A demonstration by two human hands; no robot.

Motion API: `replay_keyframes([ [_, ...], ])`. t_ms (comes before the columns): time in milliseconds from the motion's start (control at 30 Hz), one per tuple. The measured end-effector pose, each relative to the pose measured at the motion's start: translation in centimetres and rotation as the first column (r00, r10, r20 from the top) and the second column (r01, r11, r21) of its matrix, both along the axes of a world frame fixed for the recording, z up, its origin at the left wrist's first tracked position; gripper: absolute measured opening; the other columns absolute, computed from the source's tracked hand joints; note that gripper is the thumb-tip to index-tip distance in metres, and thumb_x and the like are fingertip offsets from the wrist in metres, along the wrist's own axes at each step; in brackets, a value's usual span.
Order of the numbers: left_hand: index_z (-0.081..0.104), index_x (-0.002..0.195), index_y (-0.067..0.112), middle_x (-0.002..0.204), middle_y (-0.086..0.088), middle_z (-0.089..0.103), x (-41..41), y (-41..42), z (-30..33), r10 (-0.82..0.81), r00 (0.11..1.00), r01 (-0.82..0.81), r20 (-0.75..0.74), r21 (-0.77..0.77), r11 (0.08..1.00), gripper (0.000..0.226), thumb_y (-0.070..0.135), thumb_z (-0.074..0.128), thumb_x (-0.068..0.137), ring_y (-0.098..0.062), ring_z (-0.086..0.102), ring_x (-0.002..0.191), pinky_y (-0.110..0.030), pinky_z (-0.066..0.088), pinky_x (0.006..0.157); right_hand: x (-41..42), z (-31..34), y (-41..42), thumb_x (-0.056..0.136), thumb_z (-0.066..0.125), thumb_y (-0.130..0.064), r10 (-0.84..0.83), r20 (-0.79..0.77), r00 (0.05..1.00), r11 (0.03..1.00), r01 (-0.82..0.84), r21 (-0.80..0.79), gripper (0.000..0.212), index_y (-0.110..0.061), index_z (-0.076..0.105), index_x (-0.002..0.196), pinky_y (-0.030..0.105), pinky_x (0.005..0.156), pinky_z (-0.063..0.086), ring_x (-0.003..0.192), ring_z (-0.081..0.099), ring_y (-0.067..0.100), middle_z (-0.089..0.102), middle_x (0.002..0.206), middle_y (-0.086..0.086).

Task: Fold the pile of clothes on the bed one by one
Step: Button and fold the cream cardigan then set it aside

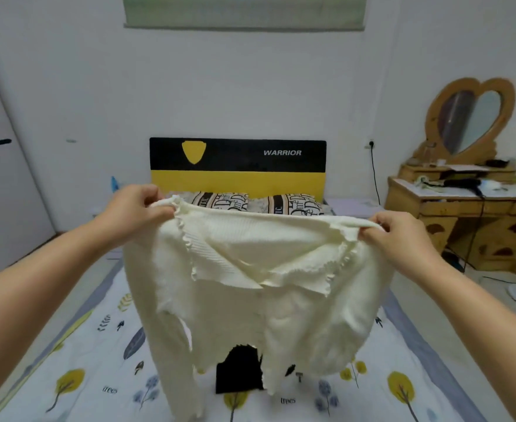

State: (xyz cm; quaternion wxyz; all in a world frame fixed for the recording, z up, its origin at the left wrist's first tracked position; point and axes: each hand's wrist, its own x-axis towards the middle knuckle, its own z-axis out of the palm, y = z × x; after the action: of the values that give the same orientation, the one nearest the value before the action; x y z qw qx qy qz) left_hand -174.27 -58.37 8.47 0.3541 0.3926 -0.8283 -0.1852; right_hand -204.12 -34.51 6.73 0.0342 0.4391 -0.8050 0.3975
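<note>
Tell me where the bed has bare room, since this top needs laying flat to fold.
Bare sheet lies left of the hanging cream top, and more to its right toward the bed edge. The middle is crowded: a black garment lies beneath the top.

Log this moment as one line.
left hand grips cream knit top | right hand grips it | held up over bed

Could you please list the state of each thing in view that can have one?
Cream ribbed knit top: held up above the bed, hanging unfolded.
Left hand: grips the top's upper edge.
Right hand: grips the opposite upper edge.
Black garment: lying on the tree-print bedsheet, partly hidden.
</note>
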Motion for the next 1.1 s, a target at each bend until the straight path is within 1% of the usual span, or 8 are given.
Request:
replay_keyframes([
  [367,0.049,0.060,0.001,0.051,-0.003,0.035,3.9,3.3,0.3,0.084,0.989,-0.067,0.118,-0.145,0.987,0.039,0.025,0.059,0.089,-0.017,0.031,0.050,-0.031,0.019,0.050,3.3,0.7,2.0,0.085,0.062,-0.017,0.019,0.093,0.996,0.990,-0.006,-0.138,0.011,-0.020,0.065,0.075,0.025,0.059,0.039,0.069,0.050,0.006,0.059,0.073,-0.005],
  [600,0.057,0.067,0.000,0.056,-0.007,0.043,9.5,5.2,-0.9,-0.036,0.999,0.036,0.004,0.018,0.999,0.036,0.031,0.065,0.084,-0.016,0.036,0.052,-0.025,0.026,0.052,9.4,0.8,6.9,0.080,0.068,-0.021,-0.024,0.146,0.989,0.994,0.039,-0.105,0.015,-0.023,0.066,0.066,0.026,0.054,0.041,0.062,0.055,0.016,0.062,0.065,-0.001],
  [700,0.060,0.068,0.008,0.048,0.001,0.048,13.0,5.7,-1.8,-0.116,0.993,0.118,-0.036,0.058,0.991,0.033,0.037,0.070,0.079,-0.010,0.040,0.046,-0.024,0.031,0.053,11.9,-0.1,9.0,0.072,0.071,-0.034,-0.025,0.132,0.991,0.998,0.033,-0.061,0.006,-0.034,0.067,0.067,0.039,0.057,0.053,0.064,0.062,0.023,0.066,0.062,-0.004],
  [833,0.063,0.067,0.017,0.045,0.007,0.054,16.9,5.9,-2.1,-0.203,0.977,0.208,-0.060,0.094,0.974,0.050,0.066,0.066,0.057,-0.004,0.044,0.040,-0.016,0.036,0.045,13.1,-0.9,11.8,0.046,0.067,-0.079,0.018,0.195,0.981,0.999,-0.028,0.046,0.055,-0.033,0.069,0.075,0.052,0.053,0.056,0.068,0.068,0.029,0.070,0.073,0.000],
  [900,0.067,0.067,0.022,0.046,0.009,0.058,17.8,5.8,-2.0,-0.224,0.969,0.239,-0.107,0.155,0.959,0.063,0.081,0.066,0.044,-0.001,0.046,0.038,-0.012,0.037,0.041,12.1,-1.8,12.1,0.041,0.065,-0.086,0.024,0.209,0.978,0.996,-0.040,0.075,0.065,-0.031,0.068,0.077,0.051,0.055,0.057,0.069,0.069,0.030,0.071,0.075,0.002],
  [1000,0.067,0.068,0.019,0.046,0.006,0.058,17.2,5.3,-3.6,-0.232,0.973,0.227,-0.012,0.256,0.940,0.062,0.079,0.066,0.048,-0.002,0.046,0.038,-0.013,0.035,0.038,12.6,-3.9,10.1,0.052,0.068,-0.073,-0.034,0.217,0.976,0.996,0.015,0.090,0.046,-0.032,0.068,0.073,0.050,0.055,0.057,0.063,0.066,0.027,0.069,0.067,-0.004],
  [1067,0.065,0.067,0.014,0.047,0.005,0.053,15.9,4.8,-6.6,-0.244,0.966,0.201,0.085,0.347,0.916,0.050,0.063,0.067,0.058,-0.005,0.043,0.040,-0.016,0.032,0.041,12.6,-6.6,7.9,0.070,0.071,-0.048,-0.058,0.260,0.964,0.985,0.012,0.174,0.019,-0.029,0.068,0.068,0.033,0.051,0.051,0.056,0.061,0.019,0.066,0.058,-0.007],
  [1100,0.063,0.067,0.009,0.049,0.003,0.051,15.1,4.5,-8.6,-0.260,0.957,0.195,0.125,0.383,0.903,0.045,0.054,0.068,0.064,-0.008,0.042,0.043,-0.019,0.030,0.045,12.7,-8.5,6.9,0.076,0.071,-0.037,-0.074,0.298,0.952,0.975,0.006,0.222,0.019,-0.021,0.068,0.065,0.027,0.050,0.043,0.053,0.057,0.016,0.064,0.053,-0.004],
])
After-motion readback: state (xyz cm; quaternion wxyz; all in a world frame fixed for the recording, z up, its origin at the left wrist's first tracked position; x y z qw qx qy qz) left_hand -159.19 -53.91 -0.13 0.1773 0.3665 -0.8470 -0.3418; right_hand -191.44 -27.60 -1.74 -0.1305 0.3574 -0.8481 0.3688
